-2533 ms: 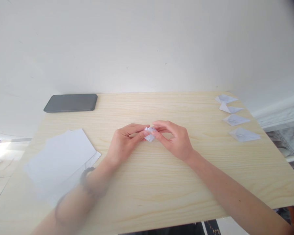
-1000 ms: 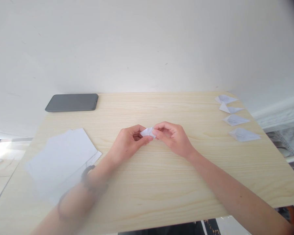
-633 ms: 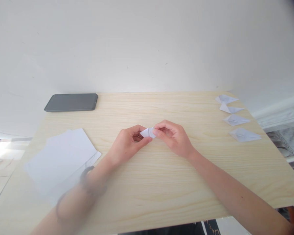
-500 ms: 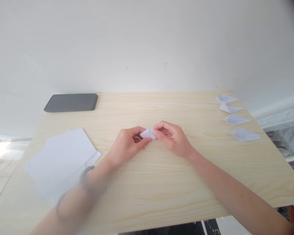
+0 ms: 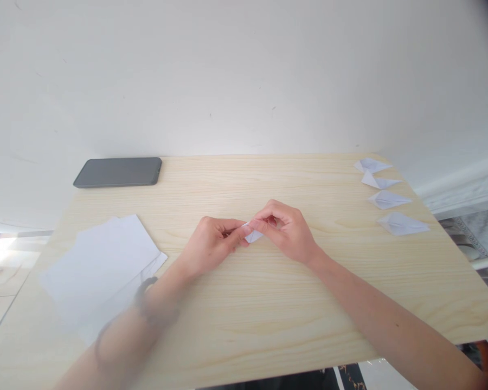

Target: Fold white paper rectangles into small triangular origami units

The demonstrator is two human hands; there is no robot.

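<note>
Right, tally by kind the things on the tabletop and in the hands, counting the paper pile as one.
Folded paper pieces: 5 (4 at the right, 1 held)
Paper pile: 1
Dark phone: 1
Total: 7

Creased, matt white paper forms the folded piece [image 5: 254, 236] between the left grip [image 5: 211, 244] and right grip [image 5: 288, 232], above a smooth wood-grain bench [image 5: 244, 309], with a matt, dark smartphone [image 5: 117, 173] beyond them leftward.

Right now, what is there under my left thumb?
A folded white paper, held by the left hand and right hand. Its near part shows; what they cover cannot be seen.
</note>
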